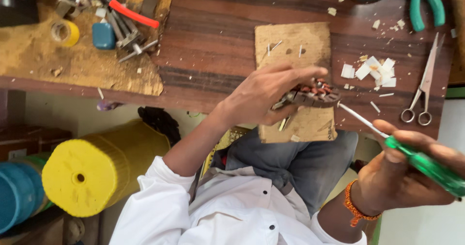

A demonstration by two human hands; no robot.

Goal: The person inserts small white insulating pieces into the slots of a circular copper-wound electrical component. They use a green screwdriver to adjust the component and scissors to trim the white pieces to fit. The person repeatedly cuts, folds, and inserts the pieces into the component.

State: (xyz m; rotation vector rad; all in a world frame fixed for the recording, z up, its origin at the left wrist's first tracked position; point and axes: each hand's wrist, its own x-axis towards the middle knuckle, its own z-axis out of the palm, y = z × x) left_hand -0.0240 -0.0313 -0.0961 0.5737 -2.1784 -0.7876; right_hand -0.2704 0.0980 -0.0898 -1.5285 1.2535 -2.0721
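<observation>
Left hand on the wound part, right hand on the screwdriver.

Right hand point(404, 172) was nearest, fingers wrapped tight round the green-handled screwdriver point(426, 165), its tip just beside the part. Left hand point(264, 95) had fingers pinched round the dark part with copper windings point(315, 94), held over the cardboard piece point(296, 51) at the wooden bench point(218, 32) edge. Beyond: paper scraps point(375, 71), scissors point(424, 87), green pliers point(426, 3).

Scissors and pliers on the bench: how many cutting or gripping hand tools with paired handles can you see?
2: steel scissors at the bench's right edge, and green-handled pliers at the top right corner, partly cropped. Others may hide in the top-left tool clutter.
</observation>
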